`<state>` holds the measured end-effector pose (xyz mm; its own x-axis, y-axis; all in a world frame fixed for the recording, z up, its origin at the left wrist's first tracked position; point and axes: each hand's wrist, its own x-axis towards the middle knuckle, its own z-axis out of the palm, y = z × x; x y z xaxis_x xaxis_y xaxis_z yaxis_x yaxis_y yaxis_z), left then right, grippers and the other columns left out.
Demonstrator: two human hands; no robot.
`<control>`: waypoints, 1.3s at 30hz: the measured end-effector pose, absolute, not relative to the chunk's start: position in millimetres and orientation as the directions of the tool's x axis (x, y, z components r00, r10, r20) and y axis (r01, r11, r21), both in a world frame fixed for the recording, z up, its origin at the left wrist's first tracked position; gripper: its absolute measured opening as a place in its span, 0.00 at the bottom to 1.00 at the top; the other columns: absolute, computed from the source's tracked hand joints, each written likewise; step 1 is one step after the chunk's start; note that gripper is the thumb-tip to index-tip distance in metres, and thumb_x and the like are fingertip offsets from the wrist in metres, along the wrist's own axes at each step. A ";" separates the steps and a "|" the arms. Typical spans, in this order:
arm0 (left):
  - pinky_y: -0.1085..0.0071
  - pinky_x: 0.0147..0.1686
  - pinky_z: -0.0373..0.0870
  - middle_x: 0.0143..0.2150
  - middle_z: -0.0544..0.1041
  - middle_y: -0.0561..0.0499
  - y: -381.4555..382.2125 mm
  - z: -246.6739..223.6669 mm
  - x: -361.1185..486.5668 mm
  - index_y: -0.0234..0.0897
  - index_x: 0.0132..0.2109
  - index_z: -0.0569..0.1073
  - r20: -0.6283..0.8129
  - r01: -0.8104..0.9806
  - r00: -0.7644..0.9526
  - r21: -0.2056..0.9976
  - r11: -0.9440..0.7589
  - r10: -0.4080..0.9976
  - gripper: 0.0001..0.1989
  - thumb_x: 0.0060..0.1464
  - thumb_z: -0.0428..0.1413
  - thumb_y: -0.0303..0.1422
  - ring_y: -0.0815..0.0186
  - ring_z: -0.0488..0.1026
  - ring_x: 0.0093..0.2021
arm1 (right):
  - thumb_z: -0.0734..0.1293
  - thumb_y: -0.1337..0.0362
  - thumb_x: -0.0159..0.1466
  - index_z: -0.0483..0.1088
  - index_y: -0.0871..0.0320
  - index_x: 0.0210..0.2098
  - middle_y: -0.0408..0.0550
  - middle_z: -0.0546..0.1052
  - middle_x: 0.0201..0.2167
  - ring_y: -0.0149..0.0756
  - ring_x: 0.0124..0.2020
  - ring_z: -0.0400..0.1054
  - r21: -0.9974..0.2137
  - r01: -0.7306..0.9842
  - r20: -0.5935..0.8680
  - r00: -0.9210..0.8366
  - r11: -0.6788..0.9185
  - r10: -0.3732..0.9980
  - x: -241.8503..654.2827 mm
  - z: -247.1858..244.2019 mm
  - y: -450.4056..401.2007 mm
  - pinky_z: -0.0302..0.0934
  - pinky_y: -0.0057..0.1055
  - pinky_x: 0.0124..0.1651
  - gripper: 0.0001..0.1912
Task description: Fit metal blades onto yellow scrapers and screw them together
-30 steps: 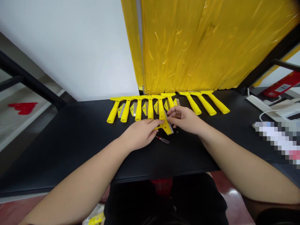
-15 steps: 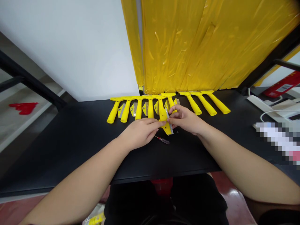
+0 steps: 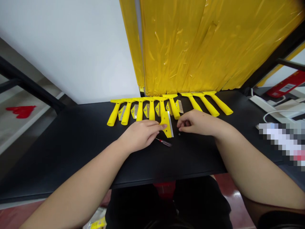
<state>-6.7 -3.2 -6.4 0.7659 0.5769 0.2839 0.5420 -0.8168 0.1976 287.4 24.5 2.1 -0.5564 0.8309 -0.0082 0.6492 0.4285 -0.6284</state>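
Head view: the left hand [image 3: 140,135] lies over the near end of a yellow plastic scraper [image 3: 166,125], its fingers [image 3: 157,125] together with the tips on the scraper's yellow head; cannot tell if it is a firm grip or just a press. The scraper lies flat on the black counter [image 3: 71,149], in front of the row, its handle toward the left hand and its steel blade [image 3: 171,124] along the right side. The right hand [image 3: 200,123] is just right of the scraper, not touching it, fingers [image 3: 182,125] curled together above the counter; too small to tell if they pinch anything. A tiny screw [image 3: 179,134] sits on the counter just below those fingertips. A small red-handled screwdriver [image 3: 164,142] lies just under the scraper, beside the left hand. Behind, more yellow scraper handles [image 3: 139,113] stand in a row, with loose steel blades [image 3: 135,111] set between them, and three more handles [image 3: 207,105] sit to the right. Yellow plastic sheeting [image 3: 190,47] hangs behind the counter beside a white wall [image 3: 66,51]. Far right: a white power strip [image 3: 262,105], a white cable [image 3: 276,112], a red box [image 3: 286,83], and a pixelated patch [image 3: 281,143].
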 end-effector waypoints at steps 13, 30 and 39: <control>0.59 0.50 0.81 0.53 0.84 0.47 -2.4 -4.6 -6.5 0.42 0.65 0.76 0.249 0.529 0.780 0.226 -0.818 0.574 0.20 0.72 0.49 0.29 0.59 0.83 0.50 | 0.70 0.77 0.57 0.79 0.52 0.29 0.45 0.79 0.26 0.38 0.27 0.71 -0.408 0.749 -0.092 -0.603 0.522 0.793 271.9 -3.8 11.3 0.60 0.35 0.32 0.12; 0.58 0.49 0.82 0.50 0.84 0.47 -8.6 -2.8 -1.0 0.41 0.62 0.78 0.154 0.580 0.789 0.129 -0.804 0.594 0.19 0.72 0.50 0.29 0.57 0.83 0.49 | 0.66 0.74 0.61 0.63 0.54 0.31 0.40 0.70 0.28 0.33 0.30 0.63 -0.503 0.494 0.398 -0.596 0.709 0.697 253.6 7.8 12.6 0.57 0.31 0.35 0.10; 0.60 0.46 0.81 0.49 0.83 0.48 -12.7 -2.9 2.3 0.44 0.63 0.78 0.150 0.563 0.810 0.072 -0.823 0.567 0.19 0.71 0.50 0.28 0.58 0.82 0.49 | 0.68 0.75 0.61 0.63 0.54 0.31 0.41 0.73 0.29 0.34 0.31 0.65 -0.549 0.492 0.383 -0.570 0.675 0.727 244.8 1.8 15.0 0.58 0.32 0.36 0.11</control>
<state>2.3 -12.7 -2.9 0.8100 0.5668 0.1503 0.5629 -0.8234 0.0717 244.8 15.0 1.8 -0.5698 0.7269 0.3834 0.4923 0.6755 -0.5490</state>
